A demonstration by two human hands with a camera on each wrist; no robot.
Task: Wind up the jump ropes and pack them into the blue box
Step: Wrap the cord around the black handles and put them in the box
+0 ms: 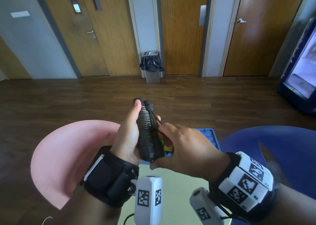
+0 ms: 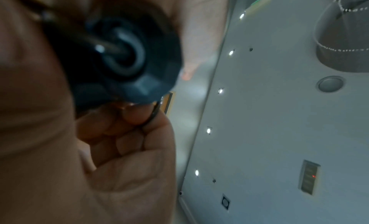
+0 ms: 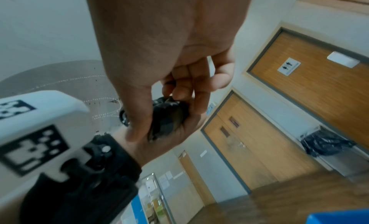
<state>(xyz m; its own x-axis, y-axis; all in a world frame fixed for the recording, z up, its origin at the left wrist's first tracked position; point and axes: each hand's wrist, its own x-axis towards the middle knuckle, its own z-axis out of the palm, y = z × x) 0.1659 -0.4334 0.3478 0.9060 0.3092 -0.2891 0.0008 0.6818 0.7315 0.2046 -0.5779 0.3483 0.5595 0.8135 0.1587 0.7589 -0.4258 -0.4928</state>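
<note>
Right now my left hand (image 1: 127,136) is wrapped around the two black handles (image 1: 148,134) of a jump rope, held side by side and upright in front of me, thumb laid along one of them. My right hand (image 1: 184,144) pinches the thin cord (image 1: 156,118) against the handles, fingers curled in, with the thumb under their lower ends. The blue box (image 1: 211,136) sits just beyond and below my hands, between a pink round seat (image 1: 68,156) and a blue round seat (image 1: 282,149); something yellow and green lies inside it, though most of the box is hidden and I can't make out what.

I judge the handles rigid and light, with ribbed grips that shouldn't slip. The cord looks thin and springy, likely to uncoil if I let go. So the bundle is best taken around the middle, over the wound turns, squeezing both handles together as it goes down into the box.
</note>
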